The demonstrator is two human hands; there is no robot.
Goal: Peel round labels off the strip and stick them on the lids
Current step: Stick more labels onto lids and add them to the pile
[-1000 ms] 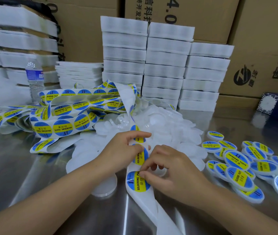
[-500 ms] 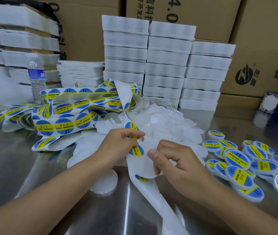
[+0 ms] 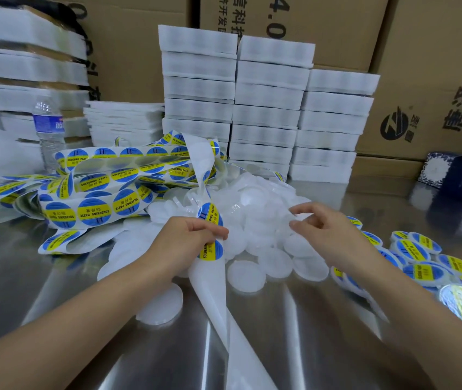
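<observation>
A long white backing strip carrying round blue-and-yellow labels (image 3: 91, 215) lies heaped at the left of the steel table (image 3: 41, 291). My left hand (image 3: 184, 240) pinches the strip between two labels; one label (image 3: 211, 250) sits just below my fingers. The bare end of the backing (image 3: 224, 311) trails toward me. A pile of plain white lids (image 3: 255, 201) lies in the middle. My right hand (image 3: 328, 229) is over this pile, thumb and forefinger closing on the edge of a white lid (image 3: 286, 220). Labelled lids (image 3: 421, 249) lie at the right.
Stacks of white foam trays (image 3: 266, 108) stand behind the lids, with more at the far left (image 3: 27, 66). A water bottle (image 3: 48, 130) stands at the back left. Cardboard boxes (image 3: 426, 80) line the back, and a blue patterned box (image 3: 460, 178) sits at the right.
My right hand has left the strip and moved right and away onto the lid pile. My left hand has lifted the strip slightly and keeps its pinch.
</observation>
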